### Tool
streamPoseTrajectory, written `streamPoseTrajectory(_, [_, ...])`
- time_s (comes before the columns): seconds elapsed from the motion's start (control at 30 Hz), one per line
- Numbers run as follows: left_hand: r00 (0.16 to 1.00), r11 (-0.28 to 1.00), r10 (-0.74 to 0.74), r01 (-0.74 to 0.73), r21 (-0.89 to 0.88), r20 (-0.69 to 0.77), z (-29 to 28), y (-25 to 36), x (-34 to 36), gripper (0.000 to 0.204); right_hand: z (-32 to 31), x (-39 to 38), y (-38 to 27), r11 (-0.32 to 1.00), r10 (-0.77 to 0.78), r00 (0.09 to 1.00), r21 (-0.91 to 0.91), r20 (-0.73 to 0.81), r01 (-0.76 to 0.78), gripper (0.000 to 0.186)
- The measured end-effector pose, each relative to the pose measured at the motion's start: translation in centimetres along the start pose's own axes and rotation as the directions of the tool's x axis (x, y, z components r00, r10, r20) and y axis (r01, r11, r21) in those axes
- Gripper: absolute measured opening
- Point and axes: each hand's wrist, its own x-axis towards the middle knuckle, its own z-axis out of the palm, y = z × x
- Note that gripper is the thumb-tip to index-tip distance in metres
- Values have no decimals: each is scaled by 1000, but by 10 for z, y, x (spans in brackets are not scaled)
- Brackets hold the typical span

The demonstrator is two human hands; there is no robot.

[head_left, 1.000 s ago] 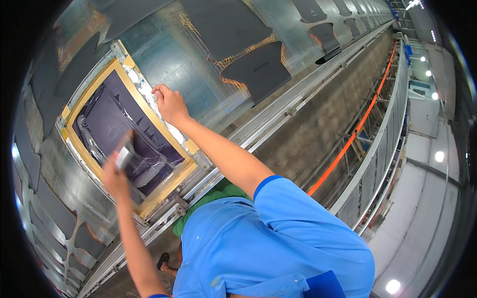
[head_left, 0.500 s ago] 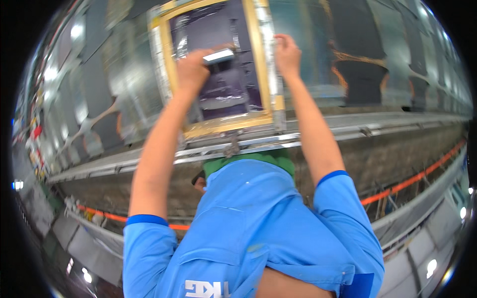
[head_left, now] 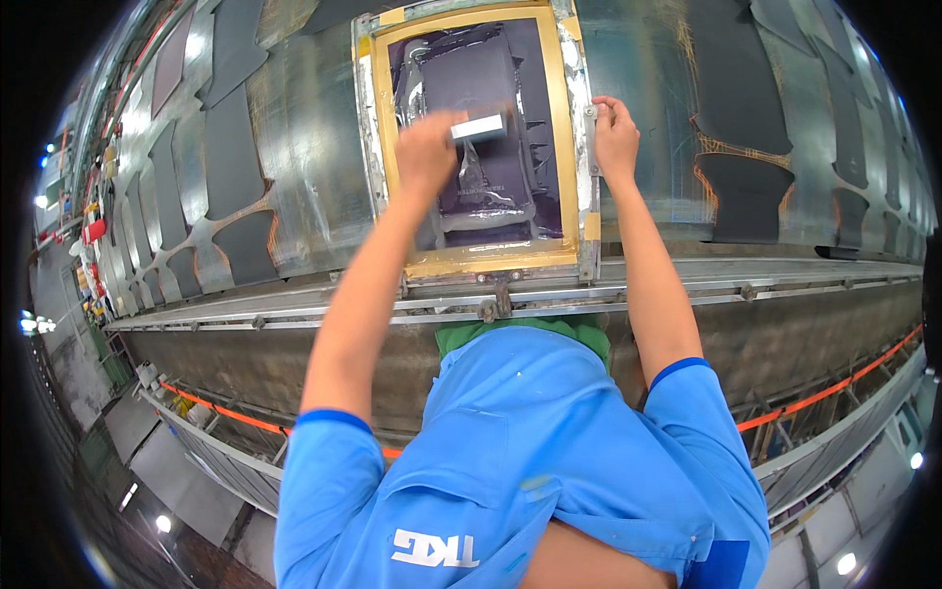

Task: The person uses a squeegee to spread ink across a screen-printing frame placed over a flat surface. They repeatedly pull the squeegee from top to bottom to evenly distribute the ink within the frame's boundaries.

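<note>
A screen-printing frame (head_left: 569,108) with yellow-taped borders and a metal outer edge lies in front of me on a long table. Its dark purple mesh (head_left: 545,88) carries wet, shiny ink in streaks and ridges. My left hand (head_left: 426,155), slightly blurred, is closed around one end of a squeegee (head_left: 479,129) with a pale top face, over the middle of the mesh. A thin trail of ink runs below the tool. My right hand (head_left: 615,139) has its fingers bent and pinched at the frame's right edge, by a small metal fitting.
Dark cut panels (head_left: 743,196) with orange-brown edges lie along the table (head_left: 648,177) on both sides. A metal rail (head_left: 687,292) runs along the near table edge, against my body. Behind me are an orange strip (head_left: 824,383) and another long metal-edged table.
The view has shifted, so frame and hands appear farther right. My left hand remains on the squeegee over the mesh, where the ink streaks look different. My right hand stays at the frame's right edge.
</note>
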Motion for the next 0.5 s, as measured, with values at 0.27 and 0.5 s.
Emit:
streamPoseTrajectory(0.27, [987,967,-72,33,254,145,10,-43,142,39,0,-12,-4,999,29,999,17,14,-29,21])
streamPoseTrajectory(0.5, [995,991,29,-41,128,92,10,-2,11,33,3,-4,1,999,-25,1000,36,3,25,21])
